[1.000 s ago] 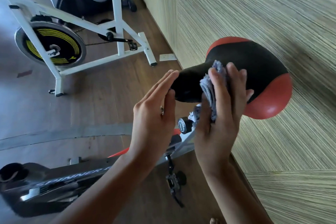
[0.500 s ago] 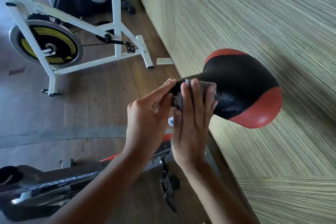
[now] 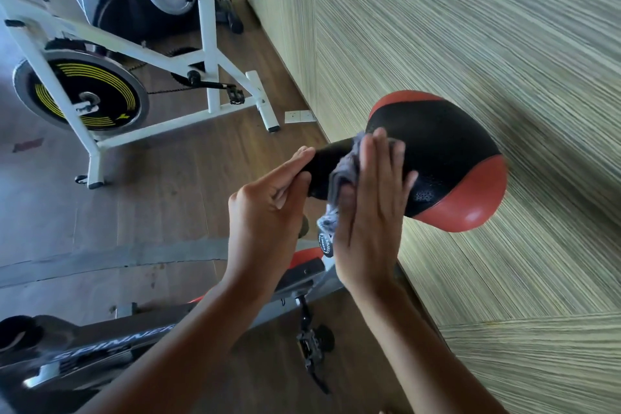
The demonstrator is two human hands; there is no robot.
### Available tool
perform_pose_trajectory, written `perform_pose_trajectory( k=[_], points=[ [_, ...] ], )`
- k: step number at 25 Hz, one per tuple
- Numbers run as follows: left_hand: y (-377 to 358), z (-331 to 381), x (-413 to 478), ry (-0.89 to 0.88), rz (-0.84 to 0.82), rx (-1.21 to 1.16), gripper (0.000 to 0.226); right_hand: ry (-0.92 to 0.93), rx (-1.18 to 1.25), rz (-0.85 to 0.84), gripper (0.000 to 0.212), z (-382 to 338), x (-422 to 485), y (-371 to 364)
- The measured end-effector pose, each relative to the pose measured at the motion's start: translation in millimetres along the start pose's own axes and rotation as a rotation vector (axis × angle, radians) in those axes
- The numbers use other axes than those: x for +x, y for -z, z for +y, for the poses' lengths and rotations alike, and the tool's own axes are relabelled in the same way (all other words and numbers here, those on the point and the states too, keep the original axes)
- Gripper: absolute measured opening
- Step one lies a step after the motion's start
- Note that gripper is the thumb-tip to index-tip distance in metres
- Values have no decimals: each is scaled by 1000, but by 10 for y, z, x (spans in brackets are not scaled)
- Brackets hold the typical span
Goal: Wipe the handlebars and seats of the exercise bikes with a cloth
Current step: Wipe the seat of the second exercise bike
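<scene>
Near the wall [image 3: 470,44], at the black-and-red seat [image 3: 443,144]: pressing a grey cloth [image 3: 341,175] against its narrow front with the right hand [image 3: 373,212], fingers straight and flat, nothing clenched. Touching the seat's nose with the left hand [image 3: 265,208], fingers straight, released, gripping nothing. Looking down over a grey bike [image 3: 100,353]; white bike [image 3: 205,54] well apart on the wooden floor [image 3: 168,195].
</scene>
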State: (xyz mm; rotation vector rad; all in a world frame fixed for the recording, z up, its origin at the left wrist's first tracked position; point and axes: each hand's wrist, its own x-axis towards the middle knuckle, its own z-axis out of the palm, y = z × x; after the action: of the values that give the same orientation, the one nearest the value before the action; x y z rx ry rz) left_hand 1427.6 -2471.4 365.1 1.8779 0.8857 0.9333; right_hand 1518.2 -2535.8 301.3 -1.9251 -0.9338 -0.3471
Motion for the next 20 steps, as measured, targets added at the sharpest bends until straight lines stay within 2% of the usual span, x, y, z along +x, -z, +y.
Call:
perform_pose_trajectory(
  k=[2, 3, 7, 13, 17, 20],
  points=[
    [1, -15, 20, -12, -1, 18, 32, -105, 49, 55, 51, -139, 139, -41],
    [-1, -26, 30, -15, -1, 20, 31, -98, 46, 62, 51, -225, 146, -71],
    [-23, -14, 14, -9, 21, 19, 31, 136, -128, -26, 48, -58, -97, -49],
    [-119, -37, -66, -83, 17, 161, 37, 140, -288, 9, 53, 146, -100, 54],
    [-150, -58, -166, -319, -21, 414, 46, 99, -444, 30, 68, 265, -73, 209],
    [-224, -57, -245, -497, -120, 604, 54, 80, -539, 3, 65, 340, -53, 390]
  ],
)
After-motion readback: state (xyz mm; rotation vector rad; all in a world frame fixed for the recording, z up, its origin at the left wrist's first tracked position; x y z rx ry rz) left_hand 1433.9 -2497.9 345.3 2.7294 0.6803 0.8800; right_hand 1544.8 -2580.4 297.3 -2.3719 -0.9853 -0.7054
